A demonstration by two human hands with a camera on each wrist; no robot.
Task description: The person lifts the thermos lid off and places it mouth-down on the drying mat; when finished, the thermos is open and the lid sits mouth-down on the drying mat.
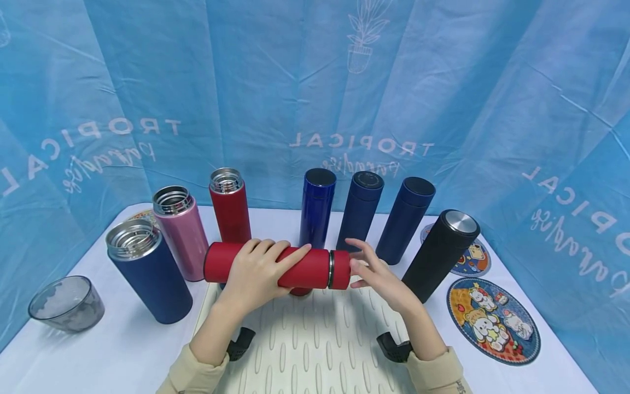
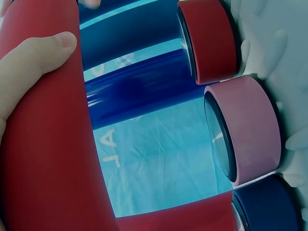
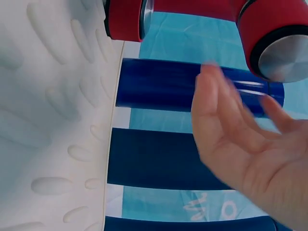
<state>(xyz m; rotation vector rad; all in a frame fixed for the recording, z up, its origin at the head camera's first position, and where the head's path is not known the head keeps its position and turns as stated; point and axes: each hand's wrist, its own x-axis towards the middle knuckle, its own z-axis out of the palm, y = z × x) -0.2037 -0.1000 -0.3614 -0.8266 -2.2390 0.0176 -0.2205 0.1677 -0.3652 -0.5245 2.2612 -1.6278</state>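
Observation:
My left hand (image 1: 258, 273) grips a red thermos bottle (image 1: 315, 271) from below and behind, holding it sideways above the white ridged mat (image 1: 305, 350). Its red cap (image 1: 340, 270), with a dark and silvery band at the seam, points right. Beside that cap is my right hand (image 1: 378, 273), fingers loosely bent. In the right wrist view a gap shows between this hand and the cap's metal end. Below the bottle, the left wrist view shows a red lid (image 2: 211, 41), a pink lid (image 2: 252, 130) and a navy lid (image 2: 269, 204) on the mat.
Uncapped bottles stand at left: navy (image 1: 157, 284), pink (image 1: 184, 241) and red (image 1: 231, 216). Behind and right are a glossy blue bottle (image 1: 316, 210), two navy ones and a black one (image 1: 438, 257). A glass bowl (image 1: 66, 303) sits far left, a round cartoon mat (image 1: 494, 323) right.

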